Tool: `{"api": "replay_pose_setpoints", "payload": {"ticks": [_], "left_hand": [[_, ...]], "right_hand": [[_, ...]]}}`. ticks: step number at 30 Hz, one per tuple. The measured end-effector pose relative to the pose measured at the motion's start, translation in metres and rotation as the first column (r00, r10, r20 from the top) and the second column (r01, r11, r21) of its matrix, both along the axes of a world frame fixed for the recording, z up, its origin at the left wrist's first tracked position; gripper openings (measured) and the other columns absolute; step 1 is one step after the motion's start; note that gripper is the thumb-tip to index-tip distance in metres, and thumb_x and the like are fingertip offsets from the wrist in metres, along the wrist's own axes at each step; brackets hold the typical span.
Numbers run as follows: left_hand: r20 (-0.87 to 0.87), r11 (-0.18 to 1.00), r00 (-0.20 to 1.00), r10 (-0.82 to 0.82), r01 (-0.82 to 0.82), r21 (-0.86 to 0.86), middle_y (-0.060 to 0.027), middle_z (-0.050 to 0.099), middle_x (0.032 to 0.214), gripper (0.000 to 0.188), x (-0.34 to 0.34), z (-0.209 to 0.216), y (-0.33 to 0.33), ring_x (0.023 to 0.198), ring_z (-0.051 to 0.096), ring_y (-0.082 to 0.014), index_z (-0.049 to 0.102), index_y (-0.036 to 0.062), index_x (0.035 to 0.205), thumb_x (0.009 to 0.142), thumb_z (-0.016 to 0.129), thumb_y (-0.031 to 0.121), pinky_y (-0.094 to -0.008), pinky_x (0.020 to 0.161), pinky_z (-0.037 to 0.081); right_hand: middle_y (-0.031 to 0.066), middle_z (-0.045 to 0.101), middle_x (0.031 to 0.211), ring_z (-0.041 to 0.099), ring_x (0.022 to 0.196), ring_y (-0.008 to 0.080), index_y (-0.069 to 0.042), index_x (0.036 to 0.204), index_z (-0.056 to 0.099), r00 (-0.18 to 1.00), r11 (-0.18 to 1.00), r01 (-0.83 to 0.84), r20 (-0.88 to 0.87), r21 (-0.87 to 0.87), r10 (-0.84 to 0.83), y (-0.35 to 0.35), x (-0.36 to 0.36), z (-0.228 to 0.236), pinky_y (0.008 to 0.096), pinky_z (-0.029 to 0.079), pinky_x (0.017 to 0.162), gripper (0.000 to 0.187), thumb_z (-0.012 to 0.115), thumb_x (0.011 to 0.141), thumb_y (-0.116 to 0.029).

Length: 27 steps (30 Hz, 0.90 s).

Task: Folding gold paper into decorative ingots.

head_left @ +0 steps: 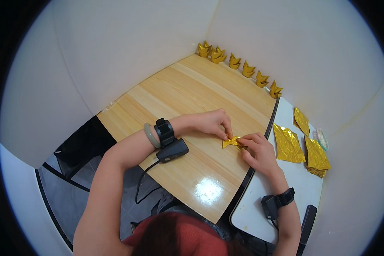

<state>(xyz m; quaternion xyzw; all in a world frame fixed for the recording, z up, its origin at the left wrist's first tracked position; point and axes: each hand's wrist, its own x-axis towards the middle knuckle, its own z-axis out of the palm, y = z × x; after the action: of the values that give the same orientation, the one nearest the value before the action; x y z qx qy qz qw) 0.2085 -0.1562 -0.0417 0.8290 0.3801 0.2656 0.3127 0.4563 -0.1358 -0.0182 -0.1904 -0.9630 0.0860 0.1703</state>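
A small piece of folded gold foil paper is between my two hands, just above the wooden table. My left hand pinches its left and upper part between thumb and fingertips. From the other side my right hand grips its right end, fingers on top and the thumb below. The foil shows a pointed corner at its lower left; its right end is partly hidden by my right fingers. Along the far right table edge stand several folded gold paper crowns, upright with pointed tips.
To the right, a white table adjoins the wooden table. On it lie a gold foil sheet, a stack of gold foil sheets, a smaller gold piece and a clear-wrapped roll. White walls close in the far sides.
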Motion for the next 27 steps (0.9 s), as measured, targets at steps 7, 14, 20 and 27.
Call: {"api": "replay_pose_setpoints", "payload": {"ticks": [7,14,20,27], "left_hand": [[-0.005,0.999,1.0,0.009,-0.008,0.037,-0.0003,0.061,0.091,0.018,-0.002,-0.006,0.002,0.098,0.045,-0.0217,0.071,0.0151,0.089,0.071,0.074,0.016,-0.0318,0.09,0.033],[-0.012,0.998,1.0,-0.025,0.026,0.051,0.0004,0.061,0.089,0.015,-0.001,-0.007,0.007,0.095,0.046,-0.021,0.071,0.0148,0.085,0.07,0.074,0.017,-0.0318,0.088,0.034],[-0.029,0.997,1.0,-0.005,0.008,0.08,-0.0002,0.062,0.086,0.016,-0.005,-0.006,0.004,0.091,0.048,-0.0203,0.072,0.0145,0.085,0.07,0.075,0.017,-0.0316,0.086,0.035],[-0.026,0.996,0.999,-0.02,0.023,0.082,-0.0015,0.061,0.087,0.02,-0.001,-0.006,0.004,0.092,0.049,-0.021,0.072,0.0141,0.092,0.072,0.072,0.018,-0.0322,0.085,0.036]], "right_hand": [[0.0134,0.056,0.119,0.05,0.111,0.0308,-0.002,0.118,0.052,0.99,0.985,-0.135,-0.021,0.111,0.138,-0.002,-0.001,-0.009,0.0415,0.036,0.097,0.041,0.056,0.083,-0.022],[0.0134,0.038,0.14,0.031,0.132,0.0274,-0.006,0.136,0.038,0.997,0.998,-0.04,0.075,0.054,0.036,-0.005,-0.003,0.002,0.044,0.022,0.109,0.052,0.05,0.09,-0.028],[0.0104,0.031,0.145,0.028,0.134,0.0252,-0.008,0.14,0.032,0.923,1.0,0.006,0.385,0.021,-0.013,0.001,0.008,0.009,0.0448,0.017,0.11,0.065,0.043,0.09,-0.049],[0.0139,0.048,0.123,0.047,0.113,0.0294,-0.002,0.124,0.048,0.972,0.963,0.223,0.105,-0.153,-0.209,0.013,0.013,-0.001,0.0366,0.039,0.095,0.05,0.062,0.083,-0.027]]}}
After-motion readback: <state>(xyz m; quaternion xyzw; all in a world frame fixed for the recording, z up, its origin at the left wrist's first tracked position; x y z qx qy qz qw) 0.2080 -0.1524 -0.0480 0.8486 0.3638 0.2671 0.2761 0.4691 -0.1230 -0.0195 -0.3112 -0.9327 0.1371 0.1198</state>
